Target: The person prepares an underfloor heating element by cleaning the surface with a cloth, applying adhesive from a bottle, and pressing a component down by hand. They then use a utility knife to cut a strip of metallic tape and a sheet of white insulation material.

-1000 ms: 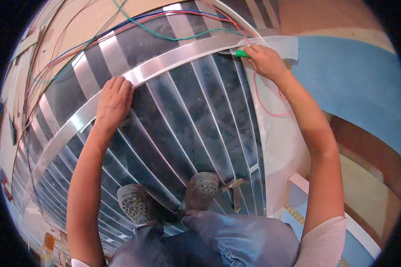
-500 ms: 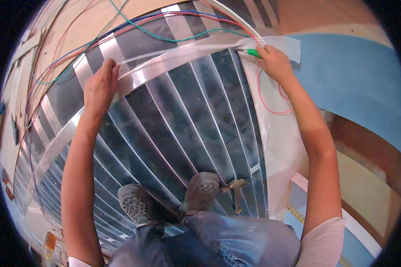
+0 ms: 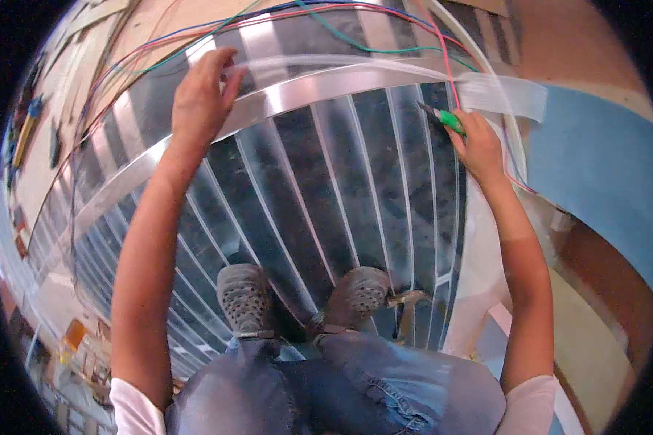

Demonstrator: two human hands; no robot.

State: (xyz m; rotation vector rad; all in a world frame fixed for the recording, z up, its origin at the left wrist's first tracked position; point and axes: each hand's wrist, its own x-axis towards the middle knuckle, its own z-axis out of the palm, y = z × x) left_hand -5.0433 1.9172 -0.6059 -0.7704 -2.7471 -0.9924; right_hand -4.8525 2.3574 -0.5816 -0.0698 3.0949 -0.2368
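Observation:
My left hand [image 3: 210, 94] is raised near the top, its curled fingers on one end of a thin translucent strip [image 3: 326, 61] that runs right, above a curved silver band [image 3: 312, 85]. My right hand [image 3: 479, 141] grips a green-handled bladed tool [image 3: 446, 119], its dark tip pointing up-left over the dark striped panel [image 3: 305, 188] below the band. Beside it lie a folded white sheet [image 3: 508, 98] and a red wire [image 3: 446, 65]. Other red, blue and green wires [image 3: 370, 49] cross the top.
My feet [image 3: 243, 297] stand on the panel, beside a hammer [image 3: 406, 299]. Blue sheeting [image 3: 595, 167] and a stepped edge [image 3: 580, 304] are at the right. Wood offcuts and tools [image 3: 33, 127] lie at the far left, an orange-capped bottle [image 3: 72, 337] at lower left.
My left hand has lifted the translucent strip away from the silver band, upward. My right hand, with the green tool, has come down off the white sheet. The whole view has shifted.

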